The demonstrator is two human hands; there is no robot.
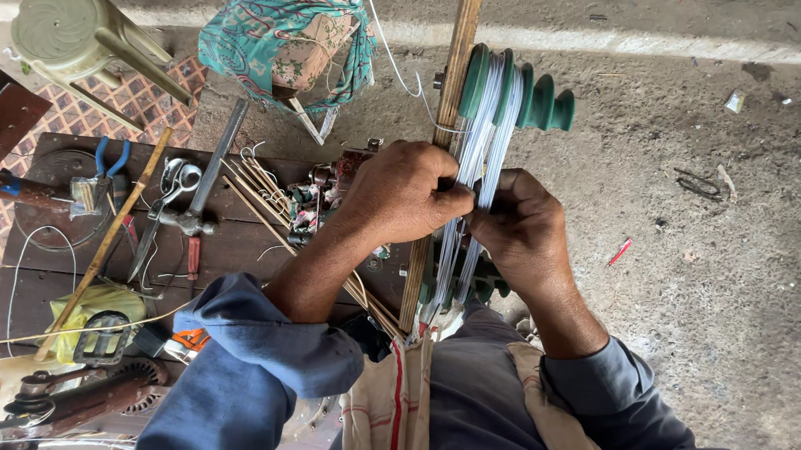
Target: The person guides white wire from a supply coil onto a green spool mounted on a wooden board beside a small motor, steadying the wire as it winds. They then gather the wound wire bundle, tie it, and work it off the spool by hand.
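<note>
A green stepped winding former (525, 97) sits on an upright wooden bar (456, 58) that rises from my lap. Pale wire coils (491, 118) run in its grooves and down between my hands. My left hand (401, 195) pinches the wire strands at the middle of the bar. My right hand (522, 227) grips the same bundle of strands just to the right, fingertips almost touching the left hand. Both forearms wear blue sleeves.
A dark wooden board (237, 250) on my left carries blue-handled pliers (105, 166), scissors (166, 202), a hammer (204, 181) and thin sticks. A plastic stool (77, 38) and a cloth bundle (282, 30) lie beyond. Bare concrete floor (701, 277) lies to the right.
</note>
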